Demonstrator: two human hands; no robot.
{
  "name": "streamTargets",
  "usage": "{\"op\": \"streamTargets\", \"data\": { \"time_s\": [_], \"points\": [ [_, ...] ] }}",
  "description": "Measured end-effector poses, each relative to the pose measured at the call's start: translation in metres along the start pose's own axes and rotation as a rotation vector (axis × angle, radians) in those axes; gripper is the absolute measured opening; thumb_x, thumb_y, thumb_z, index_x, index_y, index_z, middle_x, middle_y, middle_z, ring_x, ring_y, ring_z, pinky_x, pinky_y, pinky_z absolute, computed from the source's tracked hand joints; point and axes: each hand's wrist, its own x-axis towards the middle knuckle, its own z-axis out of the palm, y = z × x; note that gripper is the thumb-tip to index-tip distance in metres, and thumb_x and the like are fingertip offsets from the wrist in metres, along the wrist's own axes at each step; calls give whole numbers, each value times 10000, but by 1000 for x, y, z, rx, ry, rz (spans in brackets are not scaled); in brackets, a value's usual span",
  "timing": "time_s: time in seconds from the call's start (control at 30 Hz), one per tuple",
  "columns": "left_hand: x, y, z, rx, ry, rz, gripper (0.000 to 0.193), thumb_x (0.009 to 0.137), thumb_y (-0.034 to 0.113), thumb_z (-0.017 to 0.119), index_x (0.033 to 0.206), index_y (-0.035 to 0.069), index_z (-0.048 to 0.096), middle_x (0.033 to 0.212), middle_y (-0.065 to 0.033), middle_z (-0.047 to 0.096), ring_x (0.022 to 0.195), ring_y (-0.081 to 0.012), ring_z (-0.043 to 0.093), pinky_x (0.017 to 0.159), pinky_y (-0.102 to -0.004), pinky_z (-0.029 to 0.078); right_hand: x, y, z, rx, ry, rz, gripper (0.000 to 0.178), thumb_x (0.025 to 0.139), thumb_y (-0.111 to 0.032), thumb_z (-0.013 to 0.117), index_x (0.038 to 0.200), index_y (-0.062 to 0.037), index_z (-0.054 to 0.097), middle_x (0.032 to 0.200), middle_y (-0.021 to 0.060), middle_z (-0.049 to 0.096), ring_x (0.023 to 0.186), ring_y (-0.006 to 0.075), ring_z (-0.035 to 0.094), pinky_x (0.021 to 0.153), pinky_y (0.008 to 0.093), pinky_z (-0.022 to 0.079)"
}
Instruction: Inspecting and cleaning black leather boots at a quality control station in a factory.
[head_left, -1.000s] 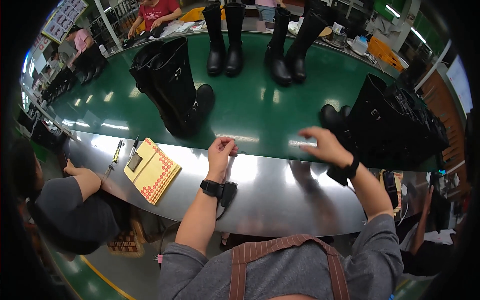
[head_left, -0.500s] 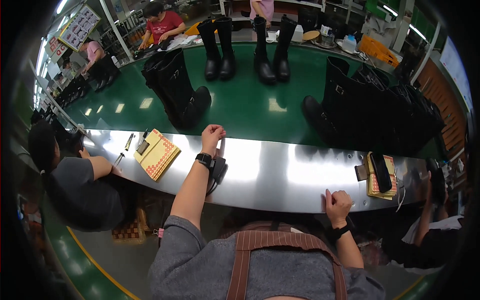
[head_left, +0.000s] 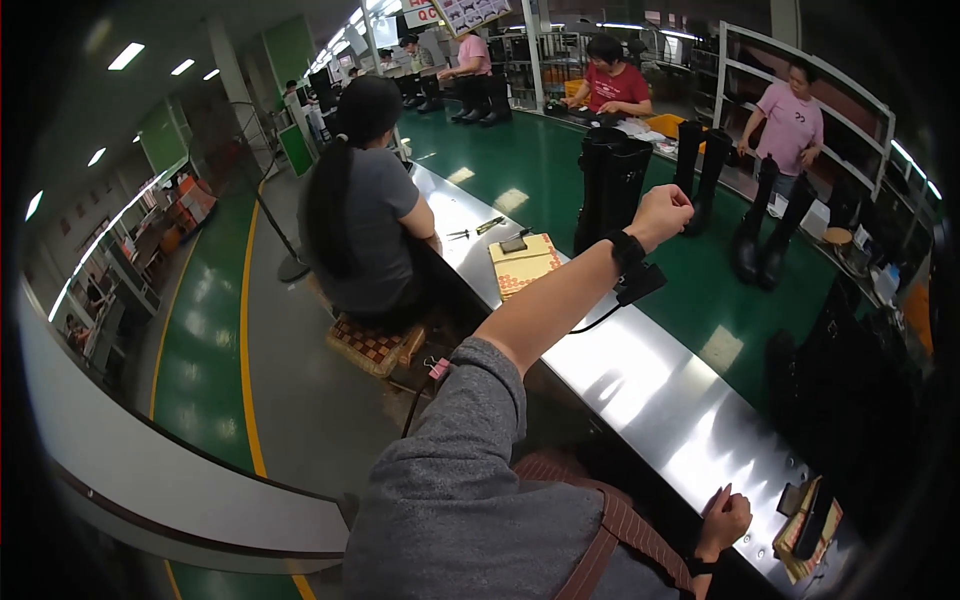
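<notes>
My left arm reaches out over the green work surface (head_left: 545,165). My left hand (head_left: 663,216) is closed in a loose fist, with nothing seen in it, just right of a tall black boot (head_left: 610,180). A dark band and a small black box on a cord (head_left: 640,284) are at that wrist. My right hand (head_left: 726,522) is curled at the near edge of the metal ledge (head_left: 640,375), apparently empty. Close to it, a dark phone (head_left: 814,522) lies on a yellowish paper stack (head_left: 793,560) with red marks.
Another clipped paper stack (head_left: 525,272) and slim tools (head_left: 478,229) lie on the ledge. More black boots (head_left: 700,170) stand beyond, with a dark boot cluster (head_left: 840,370) at right. A seated person (head_left: 365,210) is at my left; others work across the surface.
The view has swung to the left, bringing the aisle and seated person further in. My left hand stays curled and now appears raised over the green surface. My right hand stays by the ledge.
</notes>
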Motion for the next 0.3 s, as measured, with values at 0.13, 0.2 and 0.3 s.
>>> {"op": "streamTargets", "data": {
  "time_s": [0.13, 0.2, 0.3],
  "points": [
    [12, 15, 20, -21, 5, 35, 104, 747, 84, 637, 791, -9, 622, 681, -78, 642, 568, -142, 629, 532, -274, 502, 4, -5, 2, 11, -3, -36, 340, 863, -188, 627, 586, -53, 482, 598, 74, 495, 568, 261, 474, 583, 386, 364],
    [21, 16, 39, 13, -58, 22, 118, 732, 89, 636, 784, -17, 634, 701, -96, 657, 584, -163, 646, 543, -272, 514, 6, -6, 0, 10, -7, -45, 336, 860, -184, 628, 585, -55, 485, 590, 74, 494, 567, 258, 478, 581, 384, 364],
    [41, 25, 65, 143, -214, -42, 140, 781, 104, 641, 861, -11, 628, 764, -90, 647, 626, -143, 638, 562, -242, 511, 7, -4, 1, 4, 17, -49, 328, 854, -187, 637, 588, -59, 494, 580, 74, 494, 567, 254, 485, 581, 384, 364]
  ]
}}
